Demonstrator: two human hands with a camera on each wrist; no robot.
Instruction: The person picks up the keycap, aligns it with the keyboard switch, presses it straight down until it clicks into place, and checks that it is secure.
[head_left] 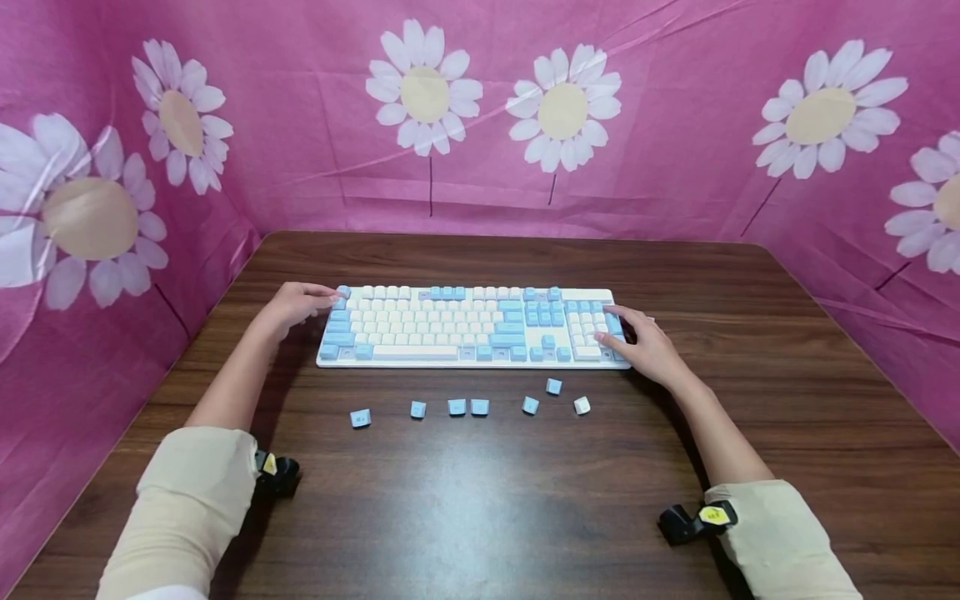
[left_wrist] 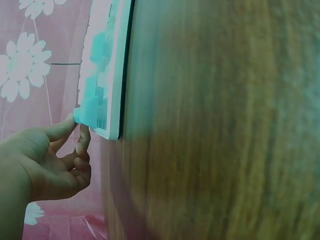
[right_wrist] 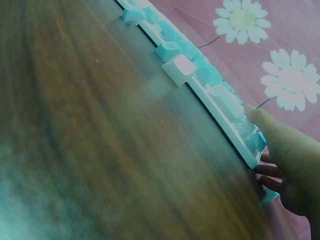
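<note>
A white and light-blue keyboard (head_left: 435, 360) lies flat on the wooden table, with gaps where a few keycaps are off. At its upper left corner my left hand (head_left: 296, 305) holds the end, fingertips against a blue corner keycap (left_wrist: 89, 111). My right hand (head_left: 651, 342) grips the opposite end. Its thumb and a finger rest on the number pad, while other fingers wrap the side, as the right wrist view shows. In front of the keyboard lie several loose blue keycaps (head_left: 457, 407) and one white keycap (head_left: 582, 406).
The brown wooden table (head_left: 480, 517) extends on all sides of the keyboard. Behind it hangs a pink cloth (head_left: 300, 108) printed with white daisies. Something small and blue (right_wrist: 270, 196) lies beside the right hand, partly hidden by it.
</note>
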